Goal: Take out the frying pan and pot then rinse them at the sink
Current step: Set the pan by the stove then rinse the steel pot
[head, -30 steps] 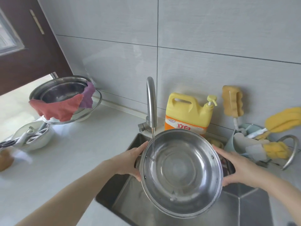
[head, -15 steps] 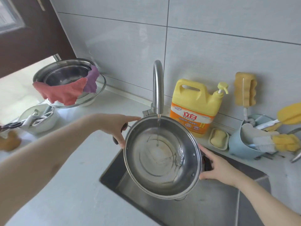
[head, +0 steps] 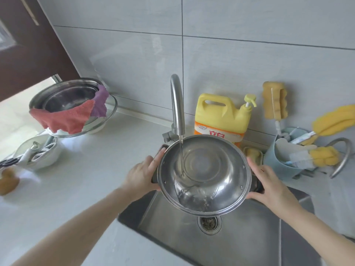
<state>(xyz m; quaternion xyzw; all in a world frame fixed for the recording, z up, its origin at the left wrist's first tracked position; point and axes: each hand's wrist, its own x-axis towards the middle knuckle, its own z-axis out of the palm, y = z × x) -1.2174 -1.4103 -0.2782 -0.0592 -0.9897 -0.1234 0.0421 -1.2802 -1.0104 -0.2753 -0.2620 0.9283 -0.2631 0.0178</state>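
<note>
A stainless steel pot [head: 211, 169] is held over the sink [head: 240, 244], tilted toward me, with water pooled at its near side. A thin stream runs from the curved faucet [head: 176, 104] into it. My left hand [head: 142, 175] grips the dark handle on the pot's left side. My right hand [head: 269, 185] holds the dark handle on its right side. No frying pan is in sight.
Behind the pot stand a yellow detergent bottle [head: 221, 114] and a soap dish [head: 252, 153]. A blue holder [head: 278, 164] with brushes and sponges sits at the right. Stacked bowls with a red cloth [head: 63, 118] and a white utensil bowl [head: 38, 154] occupy the counter's left.
My left hand came back from the faucet side to the pot's left handle. The pot shifted under the stream and tilted toward me, gathering water at its near edge.
</note>
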